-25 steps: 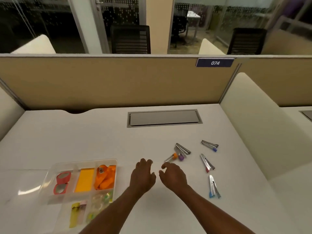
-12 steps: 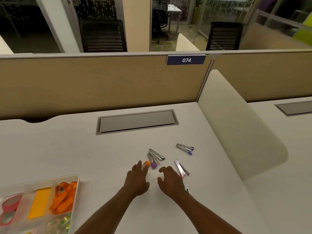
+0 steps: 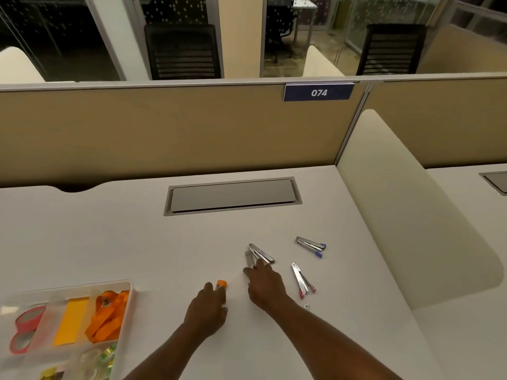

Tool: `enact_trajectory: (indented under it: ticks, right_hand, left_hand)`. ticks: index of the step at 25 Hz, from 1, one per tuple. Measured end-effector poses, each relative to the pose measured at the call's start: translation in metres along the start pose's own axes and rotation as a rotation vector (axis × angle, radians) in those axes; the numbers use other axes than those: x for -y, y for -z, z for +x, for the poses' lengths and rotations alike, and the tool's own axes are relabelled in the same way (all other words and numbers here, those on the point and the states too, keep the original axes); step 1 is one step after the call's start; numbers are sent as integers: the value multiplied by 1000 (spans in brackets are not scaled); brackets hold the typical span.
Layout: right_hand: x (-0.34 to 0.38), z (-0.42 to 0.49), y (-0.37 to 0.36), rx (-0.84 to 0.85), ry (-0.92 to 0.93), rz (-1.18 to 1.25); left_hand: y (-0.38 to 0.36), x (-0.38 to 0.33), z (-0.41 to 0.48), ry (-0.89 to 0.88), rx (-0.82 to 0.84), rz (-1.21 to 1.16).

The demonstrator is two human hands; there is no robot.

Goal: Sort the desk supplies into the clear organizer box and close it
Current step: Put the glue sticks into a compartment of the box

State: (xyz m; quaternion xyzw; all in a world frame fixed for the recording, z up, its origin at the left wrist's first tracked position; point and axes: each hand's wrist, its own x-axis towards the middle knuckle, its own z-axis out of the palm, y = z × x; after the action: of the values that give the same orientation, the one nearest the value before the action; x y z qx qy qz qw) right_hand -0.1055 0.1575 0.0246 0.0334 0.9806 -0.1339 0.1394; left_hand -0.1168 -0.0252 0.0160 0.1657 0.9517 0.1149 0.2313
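Note:
The clear organizer box [image 3: 129, 285] lies open at the lower left and holds red tape rolls [image 3: 27, 319], a yellow pad [image 3: 70, 322] and an orange lanyard [image 3: 108, 316]. Several small metal staple removers lie mid-desk. My left hand [image 3: 207, 307] is curled around the orange-tipped staple remover [image 3: 221, 283], whose tip pokes out past my fingers. My right hand [image 3: 265, 283] reaches forward, its fingertips touching a pair of silver staple removers [image 3: 260, 253]. A blue-tipped one [image 3: 311, 246] and a red-tipped one [image 3: 301, 279] lie to the right. My right forearm hides most of another [image 3: 306, 306].
A grey cable hatch [image 3: 233, 195] is set into the white desk [image 3: 109, 242] behind the tools. A tan partition [image 3: 164, 133] closes off the back, and a cream divider [image 3: 406, 215] walls the right side. The box also holds clear tape rolls [image 3: 96, 357] in its front compartments.
My left hand has closed on the orange-tipped staple remover and drawn it back toward me. My right hand has moved forward onto the silver pair. The view has shifted, showing more of the box.

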Motion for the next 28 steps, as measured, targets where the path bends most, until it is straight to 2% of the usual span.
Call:
enact_trajectory:
  ticks: [3, 6, 10, 12, 16, 21, 25, 28]
  right_hand:
    - [6, 2, -2, -9, 14, -25]
    - [18, 0, 0, -6, 10, 65]
    - [46, -7, 3, 4, -24, 266]
    - [61, -14, 4, -14, -36, 402]
    - [100, -24, 6, -59, -66, 656]
    - [163, -31, 2, 61, -92, 989]
    - [229, -37, -7, 108, -9, 1026]
    - [283, -38, -19, 168, 82, 903]
  left_hand:
    - [7, 8, -7, 78, -35, -135]
    - [11, 17, -13, 206, -72, -309]
    - [25, 32, -32, 404, -76, -892]
    - [34, 41, -43, 444, -84, -1048]
    - [47, 69, -68, 432, -147, -1135]
    - [63, 120, -106, 407, -222, -1155]
    - [77, 168, -138, 387, -271, -1167]
    - [84, 213, -161, 455, -336, -1163]
